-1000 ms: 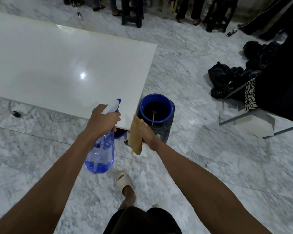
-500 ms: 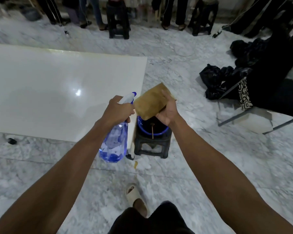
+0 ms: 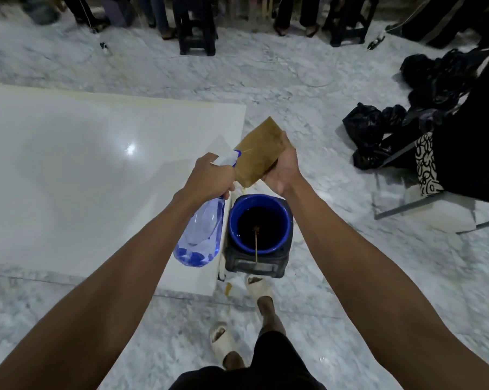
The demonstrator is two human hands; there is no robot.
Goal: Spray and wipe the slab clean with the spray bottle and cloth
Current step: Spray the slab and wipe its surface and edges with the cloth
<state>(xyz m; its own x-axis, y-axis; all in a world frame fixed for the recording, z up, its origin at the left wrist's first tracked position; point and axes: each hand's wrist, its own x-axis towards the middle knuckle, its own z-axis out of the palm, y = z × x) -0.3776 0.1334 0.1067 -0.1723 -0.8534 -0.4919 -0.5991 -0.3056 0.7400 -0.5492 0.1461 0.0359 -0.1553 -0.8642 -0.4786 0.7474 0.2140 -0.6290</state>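
Grey-veined marble floor (image 3: 336, 249) all around. Blue bucket (image 3: 258, 223) holding dark liquid, set on a black stool (image 3: 254, 263), a thin stick (image 3: 256, 246) leaning over its near rim. Two pale sandals (image 3: 258, 285) on the floor just below the stool, one nearer, one further. Black plastic bags (image 3: 378, 130) heaped to the right, beside a black-and-white patterned cloth (image 3: 427, 164) and a metal-framed seat (image 3: 434, 209). More black stools (image 3: 195, 26) and several people's legs along the far edge
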